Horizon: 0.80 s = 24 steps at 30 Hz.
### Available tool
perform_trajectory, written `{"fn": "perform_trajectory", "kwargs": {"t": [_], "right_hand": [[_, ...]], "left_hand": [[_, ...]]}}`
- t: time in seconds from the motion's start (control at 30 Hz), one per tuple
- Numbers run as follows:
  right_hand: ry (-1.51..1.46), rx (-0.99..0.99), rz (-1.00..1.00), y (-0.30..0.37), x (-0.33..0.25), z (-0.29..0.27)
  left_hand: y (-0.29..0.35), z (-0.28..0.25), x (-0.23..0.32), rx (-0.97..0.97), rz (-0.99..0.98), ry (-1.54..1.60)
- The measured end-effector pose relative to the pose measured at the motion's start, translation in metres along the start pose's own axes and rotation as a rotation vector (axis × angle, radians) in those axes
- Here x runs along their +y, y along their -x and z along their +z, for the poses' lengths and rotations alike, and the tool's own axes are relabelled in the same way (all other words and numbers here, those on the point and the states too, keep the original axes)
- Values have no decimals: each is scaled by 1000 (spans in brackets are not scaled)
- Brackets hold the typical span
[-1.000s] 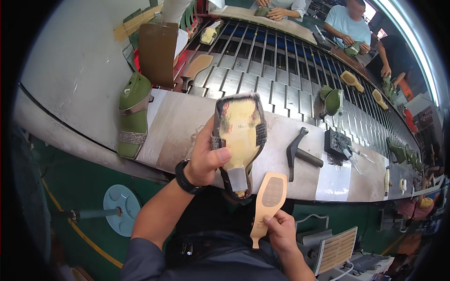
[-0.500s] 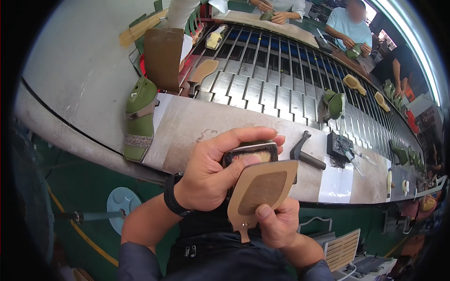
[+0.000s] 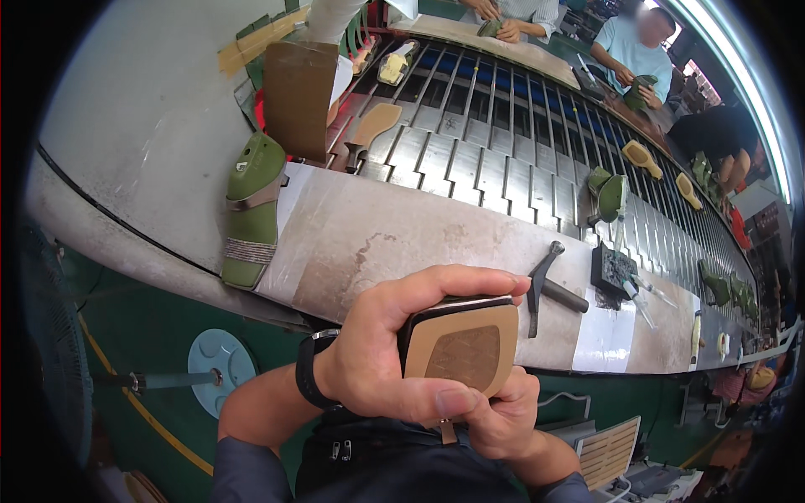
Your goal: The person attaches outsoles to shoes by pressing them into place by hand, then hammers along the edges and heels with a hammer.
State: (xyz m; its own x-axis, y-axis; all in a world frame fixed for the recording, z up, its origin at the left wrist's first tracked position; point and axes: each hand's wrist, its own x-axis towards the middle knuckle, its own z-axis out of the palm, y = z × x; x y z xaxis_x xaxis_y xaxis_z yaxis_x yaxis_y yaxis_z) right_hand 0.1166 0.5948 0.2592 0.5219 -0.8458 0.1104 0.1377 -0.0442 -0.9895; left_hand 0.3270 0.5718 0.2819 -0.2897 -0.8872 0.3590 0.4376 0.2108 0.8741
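A tan shoe sole (image 3: pixel 507 352) with a darker brown patch lies against the underside of a dark-edged shoe upper (image 3: pixel 428 314), seen only as a rim behind it. My left hand (image 3: pixel 360 352) wraps round both, with its thumb across the sole and its fingers over the far edge. At the sole's narrow near end, my right hand (image 3: pixel 506 419) is closed on it, its fingertips partly hidden by the left thumb. On the bench to the left lies a green shoe last (image 3: pixel 254 201) with straps around it. A hammer (image 3: pixel 545 289) rests just beyond my hands, to the right.
Past the bench (image 3: pixel 419 226) runs a slatted metal conveyor (image 3: pixel 478 159) carrying a tan sole (image 3: pixel 377 124) and a green last (image 3: pixel 608 193). A black box (image 3: pixel 612 270) and brushes (image 3: pixel 641 308) lie right of the hammer. Other people work across the line. A blue stool (image 3: pixel 222 369) stands at lower left.
The sole, held apart and tilted before, now lies against the upper's underside. My left thumb has moved from the upper onto the sole, pressing the two together.
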Motion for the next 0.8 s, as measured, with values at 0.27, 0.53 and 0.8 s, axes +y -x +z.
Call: {"fn": "perform_trajectory", "kwargs": {"t": [0.27, 0.53, 0.8], "right_hand": [[28, 15, -72, -1, -1, 3], [26, -32, -49, 4, -1, 0], [-164, 34, 16, 6, -11, -7]], "left_hand": [[1, 3, 1, -10, 30, -14], [4, 18, 28, 104, -135, -78], [1, 18, 24, 9, -120, -11]]}}
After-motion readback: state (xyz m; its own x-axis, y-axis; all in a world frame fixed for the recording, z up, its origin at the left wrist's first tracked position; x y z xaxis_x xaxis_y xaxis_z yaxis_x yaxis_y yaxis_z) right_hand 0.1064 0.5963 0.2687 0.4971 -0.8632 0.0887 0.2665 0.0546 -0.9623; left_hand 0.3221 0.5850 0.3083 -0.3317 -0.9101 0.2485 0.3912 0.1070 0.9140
